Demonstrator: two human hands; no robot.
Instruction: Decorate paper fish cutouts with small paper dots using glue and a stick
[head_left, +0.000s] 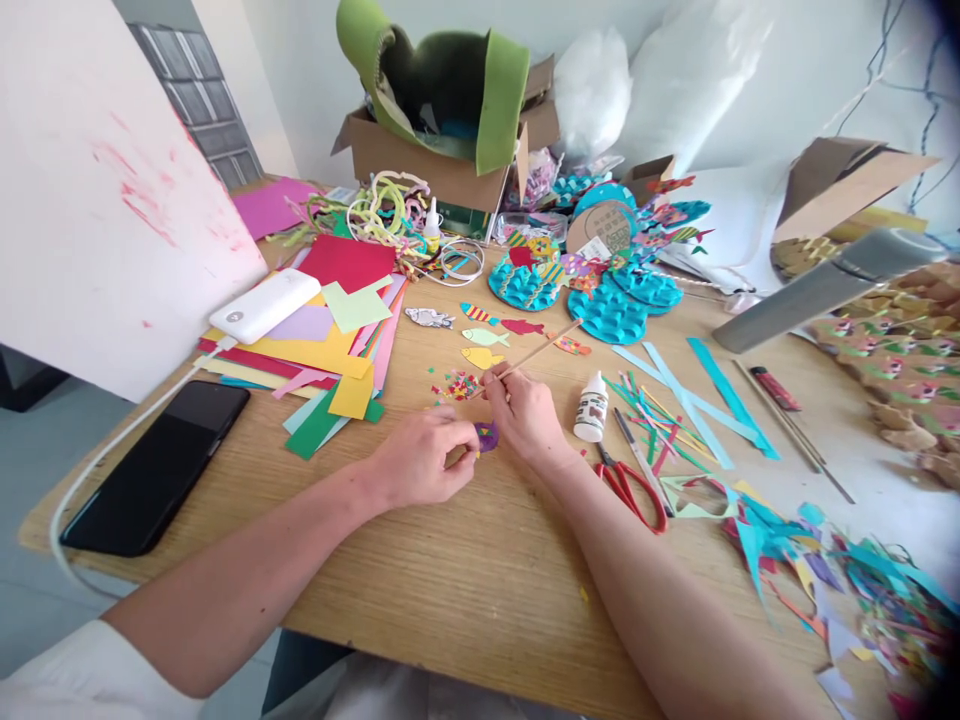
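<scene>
My right hand (pixel 527 415) is closed round a thin wooden stick (pixel 541 349), which slants up to the right, its lower tip by the small pile of confetti pieces (pixel 459 385). My left hand (pixel 427 455) has its thumb and fingers curled together at the edge of a small purple paper piece (pixel 487 436) with yellow bits on it. Beyond the hands lie paper fish, among them a yellow one (pixel 481 357), a green one (pixel 485 337) and a red one (pixel 523 326). A white glue bottle (pixel 591 408) stands right of my right hand.
Coloured paper sheets (pixel 352 262) and a white power bank (pixel 265 304) are at the left, with a black phone (pixel 157 465) nearer. Red scissors (pixel 634 488), paper strips (pixel 671 400) and scraps (pixel 787 540) lie right. A grey bottle (pixel 825 290) and blue egg-carton pieces (pixel 607 312) stand farther back.
</scene>
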